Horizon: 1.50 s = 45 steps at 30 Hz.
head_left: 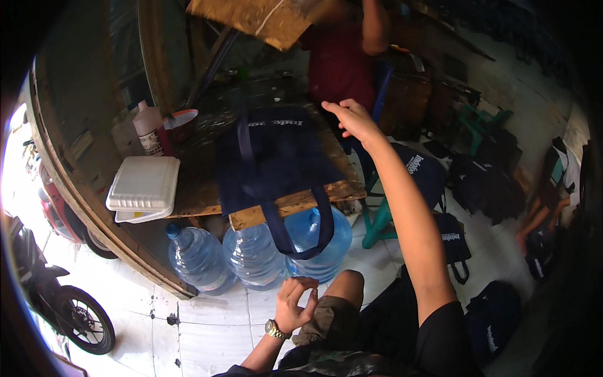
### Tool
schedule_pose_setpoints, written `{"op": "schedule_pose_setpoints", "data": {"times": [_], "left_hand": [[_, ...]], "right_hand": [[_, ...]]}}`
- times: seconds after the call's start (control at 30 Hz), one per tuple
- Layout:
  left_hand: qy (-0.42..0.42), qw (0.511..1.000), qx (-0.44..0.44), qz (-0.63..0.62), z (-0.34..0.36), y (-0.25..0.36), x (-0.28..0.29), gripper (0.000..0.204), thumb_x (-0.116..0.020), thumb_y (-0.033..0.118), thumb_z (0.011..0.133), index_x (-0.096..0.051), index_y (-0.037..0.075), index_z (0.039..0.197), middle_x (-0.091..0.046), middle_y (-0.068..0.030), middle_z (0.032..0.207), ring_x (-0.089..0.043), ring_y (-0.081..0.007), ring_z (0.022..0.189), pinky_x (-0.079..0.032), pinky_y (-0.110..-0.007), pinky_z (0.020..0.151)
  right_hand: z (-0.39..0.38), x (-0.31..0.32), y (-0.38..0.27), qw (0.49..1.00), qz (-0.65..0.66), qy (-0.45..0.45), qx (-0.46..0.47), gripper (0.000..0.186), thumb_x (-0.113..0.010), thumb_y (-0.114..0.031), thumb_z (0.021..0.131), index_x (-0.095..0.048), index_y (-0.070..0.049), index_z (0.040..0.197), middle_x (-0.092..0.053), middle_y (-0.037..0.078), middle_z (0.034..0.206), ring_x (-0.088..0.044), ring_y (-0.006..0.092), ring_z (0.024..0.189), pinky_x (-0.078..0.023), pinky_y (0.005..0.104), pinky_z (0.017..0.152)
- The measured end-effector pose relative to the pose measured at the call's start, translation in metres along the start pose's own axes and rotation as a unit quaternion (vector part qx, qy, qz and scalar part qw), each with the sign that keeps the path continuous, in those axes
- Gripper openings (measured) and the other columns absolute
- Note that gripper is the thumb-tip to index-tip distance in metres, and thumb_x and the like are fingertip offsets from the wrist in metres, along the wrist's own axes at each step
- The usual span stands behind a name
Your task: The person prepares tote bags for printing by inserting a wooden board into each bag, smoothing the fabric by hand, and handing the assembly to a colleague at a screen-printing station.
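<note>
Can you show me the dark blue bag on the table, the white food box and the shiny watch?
Navy tote bag (282,160), head view: on its flat cloth body.
White clamshell box (144,179), head view: on its lid.
Gold-coloured wristwatch (271,327), head view: on its face.

From my remote seat I make out white lettering (279,124) across the far part of the dark blue bag (276,163) on the worktop (348,188). White print also marks the bag just right of it (428,183), a small bag (456,252) nearer me and another bag (495,314) at near right. At left, the pink bottle (147,121) carries a label (151,143) whose small print I can't read.
</note>
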<state>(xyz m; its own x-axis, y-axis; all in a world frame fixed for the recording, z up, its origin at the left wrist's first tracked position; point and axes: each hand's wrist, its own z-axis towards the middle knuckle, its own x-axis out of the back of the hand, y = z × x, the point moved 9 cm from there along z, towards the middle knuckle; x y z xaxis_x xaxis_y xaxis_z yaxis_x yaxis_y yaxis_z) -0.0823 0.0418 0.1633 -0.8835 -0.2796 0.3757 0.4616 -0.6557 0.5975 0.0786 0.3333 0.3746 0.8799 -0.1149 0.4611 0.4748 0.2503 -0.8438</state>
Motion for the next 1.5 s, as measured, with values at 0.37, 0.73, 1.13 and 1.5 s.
{"op": "schedule_pose_setpoints", "data": {"times": [0.37,0.73,1.13,1.5], "left_hand": [[0.034,0.999,0.04,-0.01,0.003,-0.015,0.01,0.011,-0.063,-0.001,0.075,-0.065,0.002,0.086,-0.068,-0.0111,0.088,-0.063,-0.0293,0.079,-0.048,-0.036,0.072],[0.024,0.998,0.057,-0.031,0.006,-0.019,-0.001,0.01,-0.063,-0.001,0.077,-0.066,0.001,0.086,-0.069,-0.0127,0.088,-0.065,-0.0284,0.081,-0.049,-0.034,0.074],[-0.004,0.996,0.06,-0.062,0.009,-0.009,-0.019,0.008,-0.063,0.0,0.078,-0.066,0.0,0.086,-0.069,-0.0124,0.087,-0.066,-0.0304,0.081,-0.05,-0.035,0.073],[-0.113,0.972,0.164,-0.129,-0.026,-0.055,-0.072,0.012,-0.061,0.007,0.081,-0.067,0.003,0.09,-0.069,-0.011,0.085,-0.066,-0.0272,0.081,-0.052,-0.035,0.073]], "right_hand": [[-0.008,-0.087,0.079,0.915,-0.37,-0.153,0.05,0.073,-0.05,-0.069,0.083,-0.052,-0.019,0.137,-0.039,0.013,0.148,-0.023,0.0342,0.141,-0.015,0.0525,0.114],[-0.079,0.026,0.117,0.988,0.157,0.006,0.011,0.054,-0.051,-0.051,0.092,-0.065,-0.002,0.112,-0.067,0.014,0.107,-0.062,0.0216,0.104,-0.047,0.0331,0.088],[-0.083,0.093,0.04,0.847,0.529,-0.018,0.053,0.078,-0.039,-0.061,0.093,-0.049,0.007,0.129,-0.056,0.024,0.126,-0.056,0.0326,0.115,-0.044,0.0466,0.097],[-0.069,0.095,0.028,0.927,0.375,-0.032,0.01,0.083,-0.045,-0.064,0.09,-0.045,0.01,0.129,-0.058,0.025,0.12,-0.061,0.0306,0.107,-0.052,0.0445,0.087]]}}
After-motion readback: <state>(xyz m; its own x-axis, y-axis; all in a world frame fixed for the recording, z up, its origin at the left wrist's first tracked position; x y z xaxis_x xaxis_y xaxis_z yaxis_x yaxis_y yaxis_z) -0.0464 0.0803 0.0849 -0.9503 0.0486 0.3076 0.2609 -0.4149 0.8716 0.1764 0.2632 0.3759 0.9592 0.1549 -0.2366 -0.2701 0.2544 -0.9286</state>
